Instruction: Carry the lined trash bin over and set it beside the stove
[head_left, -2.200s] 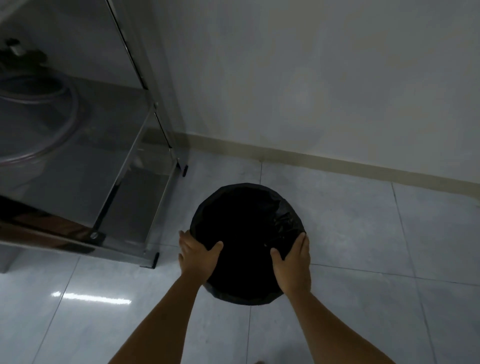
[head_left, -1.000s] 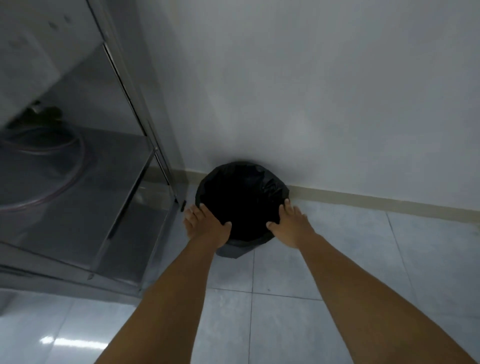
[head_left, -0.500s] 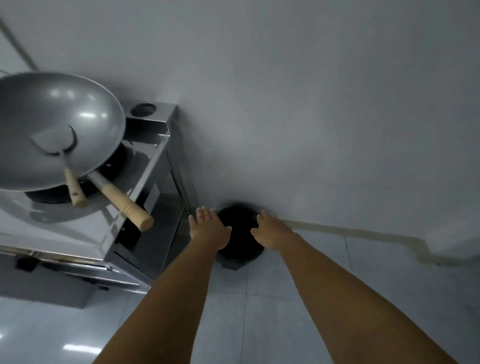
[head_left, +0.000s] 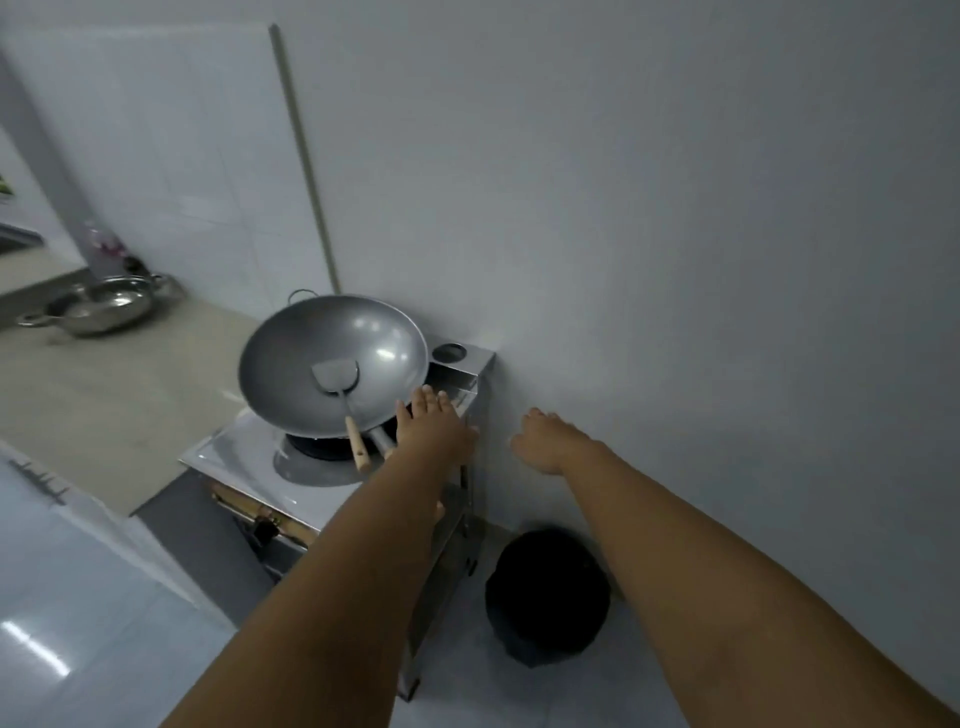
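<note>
Beside stove, bin, floor-standing.

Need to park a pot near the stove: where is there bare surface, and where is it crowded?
Free: the beige counter between the steel pot and the stove. Crowded: the wok with its spatula fills the burner, and the trash bin takes the floor beside it.

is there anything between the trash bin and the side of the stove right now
Nothing visible does. The trash bin already sits on the floor right beside the stove stand's side, near the wall, with only bare tile between them.
</note>
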